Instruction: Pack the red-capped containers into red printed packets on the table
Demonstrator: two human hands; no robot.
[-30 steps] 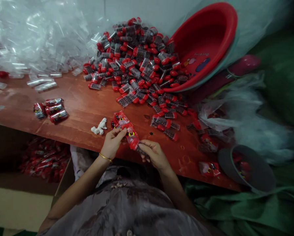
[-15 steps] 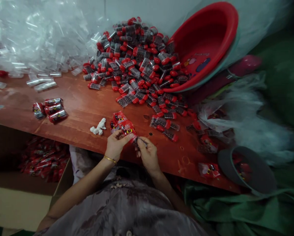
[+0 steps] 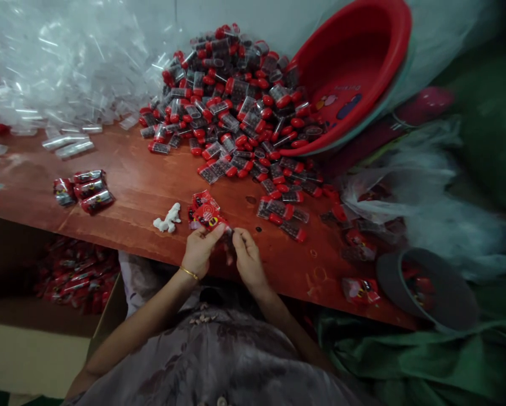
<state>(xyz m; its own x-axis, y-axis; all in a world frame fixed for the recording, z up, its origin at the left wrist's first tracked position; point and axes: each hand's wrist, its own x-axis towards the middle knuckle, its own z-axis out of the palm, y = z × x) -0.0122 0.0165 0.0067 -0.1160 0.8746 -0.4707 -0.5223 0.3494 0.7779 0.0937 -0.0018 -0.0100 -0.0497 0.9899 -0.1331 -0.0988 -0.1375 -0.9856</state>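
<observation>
The left hand (image 3: 199, 249) is pinching the red wrapper (image 3: 208, 213) just beyond its fingertips, ideally firmly without creasing, while the right hand (image 3: 248, 258), its grip unclear, is resting close beside.

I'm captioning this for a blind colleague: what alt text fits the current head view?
A person's left hand pinches a red printed wrapper near the front edge of a reddish-brown table, the right hand close beside it. Beyond them, a heap of clear, red-ended containers lies by a tilted red basin.
</observation>
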